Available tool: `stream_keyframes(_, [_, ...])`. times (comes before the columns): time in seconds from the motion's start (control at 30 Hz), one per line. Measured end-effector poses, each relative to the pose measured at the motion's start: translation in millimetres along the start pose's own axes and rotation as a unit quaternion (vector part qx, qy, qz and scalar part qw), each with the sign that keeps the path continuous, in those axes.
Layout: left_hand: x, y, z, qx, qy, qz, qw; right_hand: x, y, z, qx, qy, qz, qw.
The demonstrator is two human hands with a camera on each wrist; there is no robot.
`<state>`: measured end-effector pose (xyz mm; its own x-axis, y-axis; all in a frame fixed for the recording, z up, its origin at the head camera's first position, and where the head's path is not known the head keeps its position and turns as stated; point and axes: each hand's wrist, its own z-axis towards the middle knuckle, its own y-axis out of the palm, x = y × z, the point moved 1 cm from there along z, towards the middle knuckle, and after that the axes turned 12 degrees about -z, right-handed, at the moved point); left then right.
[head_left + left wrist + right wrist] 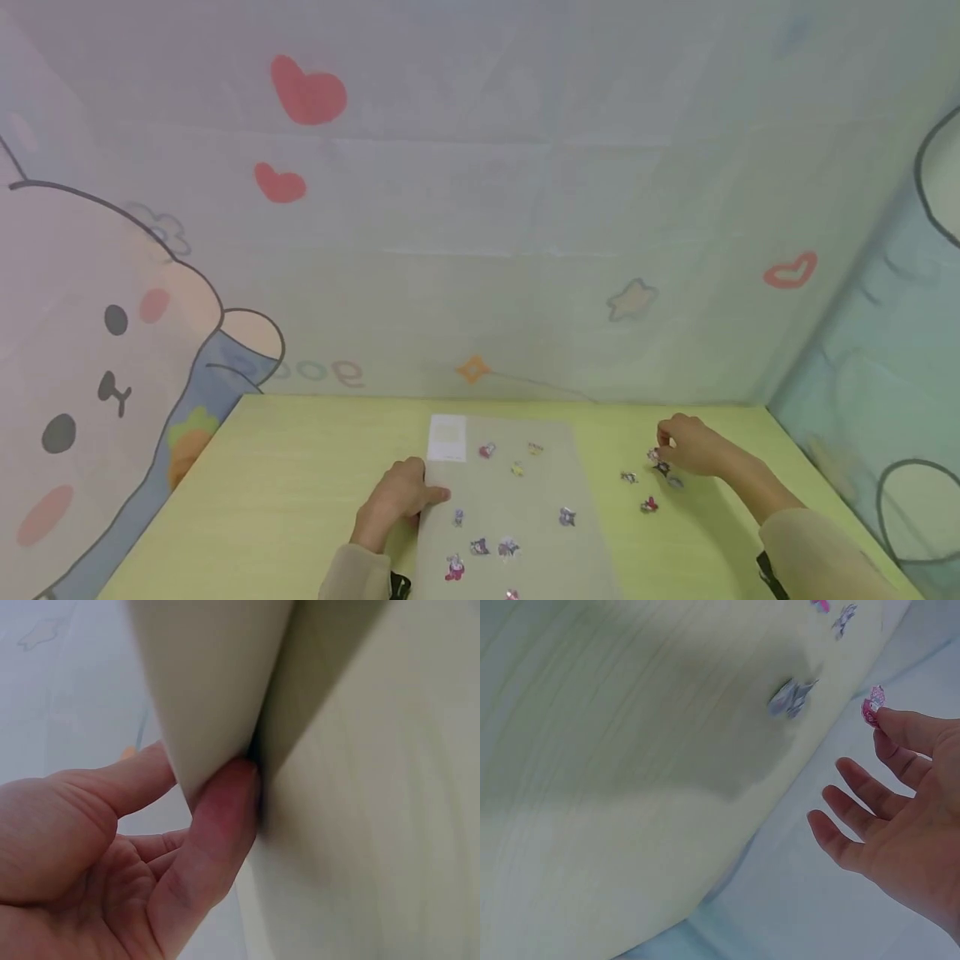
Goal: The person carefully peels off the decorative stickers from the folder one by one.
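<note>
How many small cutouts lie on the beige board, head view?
9 cutouts visible on the beige board: three at the far end, one mid-left, one mid-right, three nearer, one cut by the bottom frame edge. More may be out of frame.

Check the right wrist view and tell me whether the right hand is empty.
No, the right hand pinches a small pink piece between thumb and forefinger.

Left hand (112, 885) pinches pale board (210, 682) at edge.
</note>
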<state>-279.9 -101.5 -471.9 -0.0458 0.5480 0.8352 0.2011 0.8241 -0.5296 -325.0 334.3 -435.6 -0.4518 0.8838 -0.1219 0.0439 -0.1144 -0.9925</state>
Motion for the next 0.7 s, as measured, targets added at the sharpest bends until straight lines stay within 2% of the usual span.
stream_keyframes(0.17, [1.2,-1.9,-1.3,0.000,0.009,-0.005,0.9999,17.8,2.8,-10.8,0.000,0.008,-0.005,1.0000])
stream_keyframes(0.33, [2.3,-1.8,-1.0,0.005,0.007,-0.003,1.0000,37.9,5.7,-19.4,-0.011,0.040,-0.009,0.9991])
stream_keyframes(0.7, [4.5,-2.4,-1.8,0.008,0.010,0.000,0.9999,63.1,14.0,-23.6,-0.015,0.072,-0.013,0.9972])
